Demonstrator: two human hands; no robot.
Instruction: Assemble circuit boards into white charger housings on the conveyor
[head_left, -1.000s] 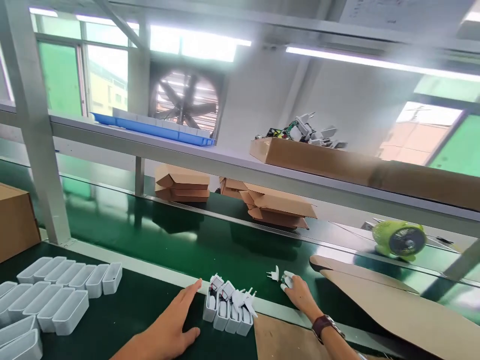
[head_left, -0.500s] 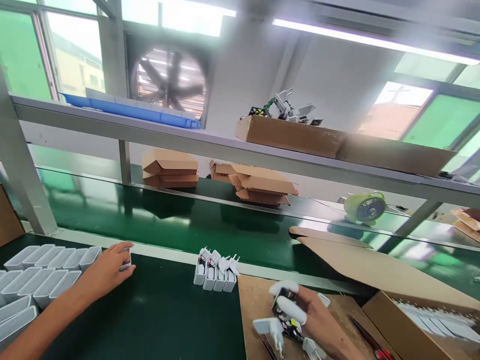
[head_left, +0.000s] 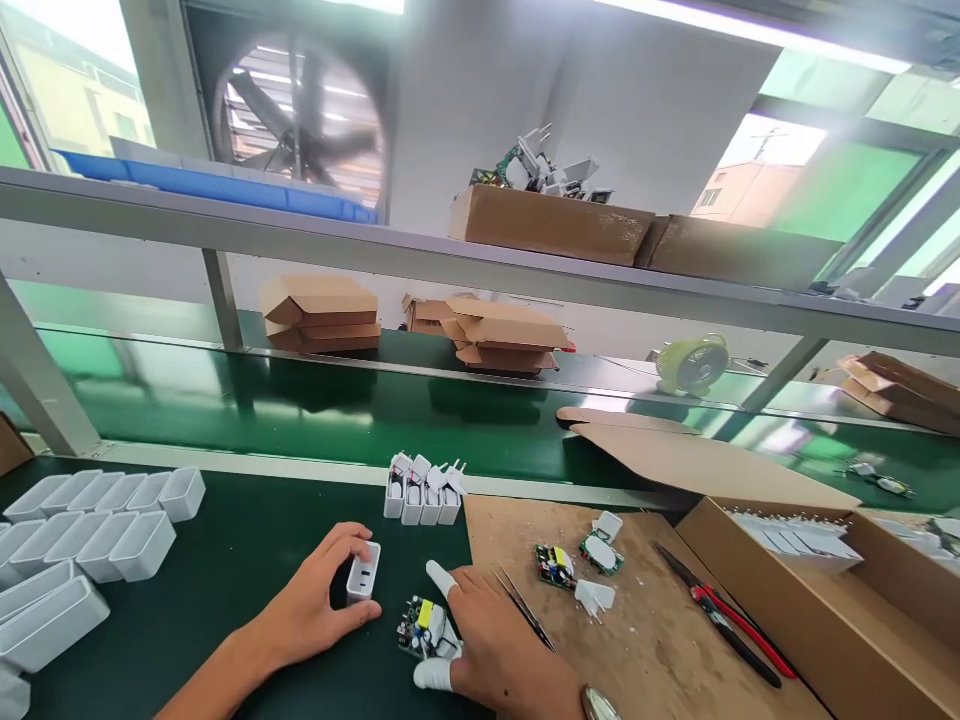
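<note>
By cardbd (head_left: 637,655) edge | hands (head_left: 315,600) (head_left: 499,640) apart | L on case (head_left: 363,577) | R rnd PCB (head_left: 426,625)

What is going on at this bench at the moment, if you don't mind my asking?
A person's left hand holds a white casing, slotted end showing. The right hand, with white covers on its thumb and one finger, is spread around a circuit board; whether it touches the board is hard to tell. Four casings with parts in them stand in a row ahead, and more casings are lined up on the left.
</note>
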